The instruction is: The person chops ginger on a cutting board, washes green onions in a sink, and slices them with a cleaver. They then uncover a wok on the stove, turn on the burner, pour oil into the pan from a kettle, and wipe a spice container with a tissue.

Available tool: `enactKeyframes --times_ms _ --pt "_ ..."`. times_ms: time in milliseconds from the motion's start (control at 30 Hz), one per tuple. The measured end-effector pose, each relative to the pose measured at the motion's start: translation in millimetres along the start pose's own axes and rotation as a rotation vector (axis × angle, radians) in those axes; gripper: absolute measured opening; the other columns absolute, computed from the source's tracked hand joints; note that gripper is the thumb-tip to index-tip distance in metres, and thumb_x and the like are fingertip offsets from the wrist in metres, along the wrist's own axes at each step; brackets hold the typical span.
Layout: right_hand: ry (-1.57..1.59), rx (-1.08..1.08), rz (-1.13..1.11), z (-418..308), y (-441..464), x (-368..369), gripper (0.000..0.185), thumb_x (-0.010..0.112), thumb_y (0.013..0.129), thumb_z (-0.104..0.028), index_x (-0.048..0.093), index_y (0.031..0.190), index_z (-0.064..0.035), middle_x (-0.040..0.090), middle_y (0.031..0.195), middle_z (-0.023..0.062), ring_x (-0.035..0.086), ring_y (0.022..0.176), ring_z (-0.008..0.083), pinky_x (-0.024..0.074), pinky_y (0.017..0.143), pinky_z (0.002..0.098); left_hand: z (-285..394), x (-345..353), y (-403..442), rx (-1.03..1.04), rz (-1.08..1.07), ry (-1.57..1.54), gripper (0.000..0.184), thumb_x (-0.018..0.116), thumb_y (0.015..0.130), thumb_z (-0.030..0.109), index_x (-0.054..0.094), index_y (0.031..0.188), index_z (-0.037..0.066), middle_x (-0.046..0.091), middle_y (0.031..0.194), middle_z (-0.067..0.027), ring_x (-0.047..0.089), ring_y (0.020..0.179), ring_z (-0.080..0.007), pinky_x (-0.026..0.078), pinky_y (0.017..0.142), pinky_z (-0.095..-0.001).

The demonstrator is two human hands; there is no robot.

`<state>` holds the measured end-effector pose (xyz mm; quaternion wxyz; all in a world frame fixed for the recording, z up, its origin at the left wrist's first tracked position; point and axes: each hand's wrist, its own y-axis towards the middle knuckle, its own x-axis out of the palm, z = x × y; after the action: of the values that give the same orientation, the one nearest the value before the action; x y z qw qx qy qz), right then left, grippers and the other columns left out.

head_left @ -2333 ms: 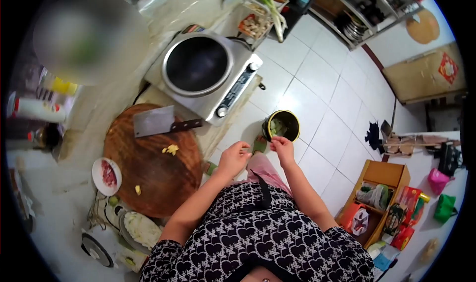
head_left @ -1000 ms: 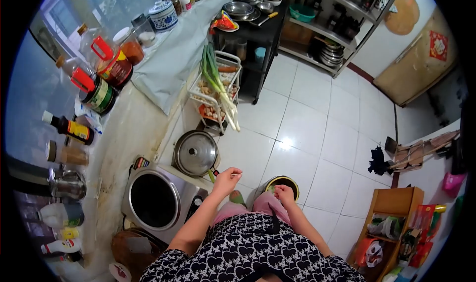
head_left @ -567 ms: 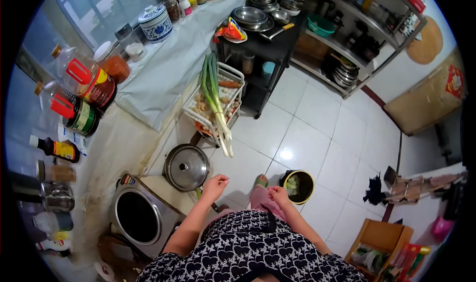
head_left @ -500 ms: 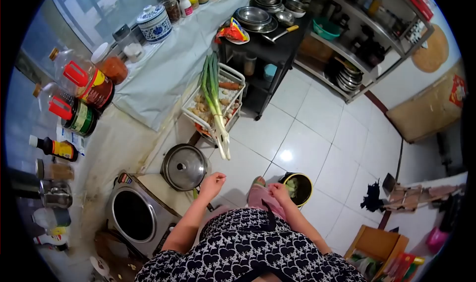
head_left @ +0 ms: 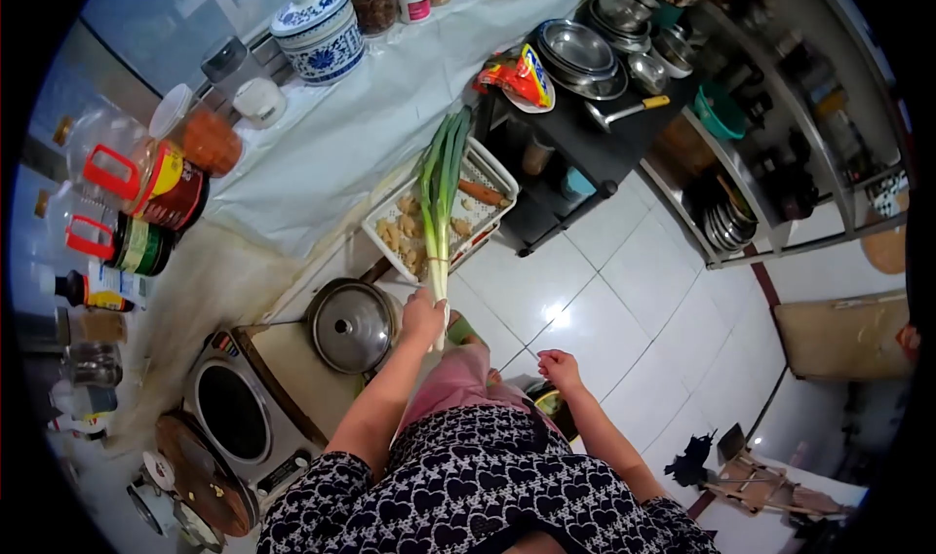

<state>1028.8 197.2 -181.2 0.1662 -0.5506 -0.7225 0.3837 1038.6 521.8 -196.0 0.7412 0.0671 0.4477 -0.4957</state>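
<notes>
Floor, white square tiles (head_left: 604, 305); near part hidden by the person's body. Black rectangular surface (head_left: 624, 145), far right, bearing stacked metal bowls (head_left: 577, 47); its lower shelves are in shadow. Silver-framed cooker with round black plate (head_left: 234, 413), near left, near edge partly covered by the sleeve. Rectangular white plastic basket (head_left: 497, 169), centre, lower tier mostly hidden. Round brown wooden board (head_left: 200, 466), near left; its wear marks blurred. Round metal pot with glass lid (head_left: 349, 328), between cooker and basket. Long green-and-white leeks (head_left: 441, 203), lying across the basket, white ends beyond its near rim. Black bin with yellow rim (head_left: 560, 410), largely hidden, contents unclear. Left hand (head_left: 423, 318), at the white ends; fingers hidden, grip cannot be told. Right hand (head_left: 559, 369), near the bin, fingertips drawn together; anything pinched too small to tell. Orange carrot (head_left: 482, 193), in the basket, right side.
</notes>
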Motion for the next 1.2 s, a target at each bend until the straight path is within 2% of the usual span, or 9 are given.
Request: enactKeyframes --times_ms 133,267,467,600,667,700,833,933,1200 --pt "-0.033 -0.012 -0.063 -60 30 25 0.02 0.056 0.088 -0.013 0.064 0.101 -0.0005 0.063 0.078 0.0052 0.058 0.065 0.0111 0.0472 0.058 0.0231 -2 26 49 -0.156 0.117 0.149 0.053 0.066 0.077 0.028 0.042 0.116 0.001 0.059 0.098 -0.0258 0.059 0.093 -0.0382 0.047 0.082 -0.0448" --pt "-0.293 -0.201 -0.139 -104 75 50 0.02 0.056 0.088 -0.016 0.066 0.097 -0.0003 0.064 0.074 0.0049 0.058 0.065 0.0104 0.0476 0.06 0.0238 -11 26 62 -0.268 -0.183 -0.178 0.044 0.058 0.077 0.017 0.041 0.115 0.003 0.063 0.095 -0.0254 0.06 0.091 -0.0413 0.046 0.078 -0.0484" --pt "-0.872 -0.963 -0.039 -213 146 93 0.012 0.057 0.078 -0.011 0.067 0.085 -0.0071 0.059 0.082 0.0115 0.058 0.08 0.0315 0.0489 0.069 0.0395 -21 27 56 -0.233 -0.183 -0.068 0.058 0.055 0.077 0.015 0.031 0.129 0.006 0.059 0.101 -0.028 0.059 0.09 -0.0434 0.046 0.078 -0.0491" --pt "-1.17 -1.366 -0.084 -291 205 133 0.019 0.057 0.069 -0.009 0.064 0.087 -0.0077 0.057 0.093 0.0075 0.053 0.094 0.0258 0.0488 0.073 0.0376 -24 33 45 -0.251 -0.15 -0.164 0.06 0.053 0.076 0.01 0.03 0.131 0.009 0.058 0.102 -0.0277 0.058 0.089 -0.0446 0.046 0.077 -0.0505" --pt "-1.396 -1.475 -0.154 -316 231 151 0.024 0.056 0.074 -0.009 0.063 0.096 -0.0121 0.055 0.106 0.0043 0.049 0.107 0.0243 0.0479 0.08 0.0373 -19 35 37 -0.278 -0.083 -0.207 0.056 0.052 0.076 0.009 0.033 0.129 0.011 0.058 0.1 -0.0264 0.058 0.088 -0.0442 0.046 0.076 -0.0514" --pt "-1.519 -1.533 -0.201 -321 248 159 0.026 0.056 0.075 -0.011 0.063 0.1 -0.0135 0.053 0.109 0.0042 0.046 0.111 0.0239 0.0418 0.092 0.0421 -19 37 33 -0.281 -0.038 -0.176 0.054 0.052 0.076 0.01 0.034 0.127 0.011 0.058 0.099 -0.0258 0.058 0.087 -0.0438 0.046 0.075 -0.0515" --pt "-1.822 -1.743 -0.259 -333 279 181 0.03 0.06 0.076 -0.016 0.062 0.106 -0.0158 0.052 0.111 0.0037 0.044 0.114 0.0238 0.0289 0.102 0.0536 -14 42 25 -0.328 0.055 -0.132 0.044 0.051 0.078 0.011 0.04 0.12 0.011 0.058 0.097 -0.0243 0.058 0.085 -0.043 0.046 0.074 -0.0518" --pt "-1.989 -1.711 -0.386 -345 284 188 0.021 0.056 0.081 -0.017 0.064 0.101 -0.0161 0.054 0.108 0.0022 0.047 0.112 0.0214 0.0294 0.099 0.0575 -1 37 23 -0.385 0.069 -0.115 0.039 0.051 0.08 0.012 0.042 0.118 0.012 0.058 0.098 -0.0232 0.058 0.086 -0.043 0.046 0.073 -0.0516" --pt "-1.622 -1.8 -0.663 -395 267 168 0.022 0.062 0.08 -0.032 0.062 0.094 -0.0145 0.06 0.095 0.004 0.057 0.097 0.0212 0.0385 0.091 0.0422 13 -37 5 -0.35 0.331 0.097 0.044 0.052 0.073 0.003 0.053 0.116 0.013 0.057 0.093 -0.0185 0.058 0.083 -0.0383 0.046 0.073 -0.0479"
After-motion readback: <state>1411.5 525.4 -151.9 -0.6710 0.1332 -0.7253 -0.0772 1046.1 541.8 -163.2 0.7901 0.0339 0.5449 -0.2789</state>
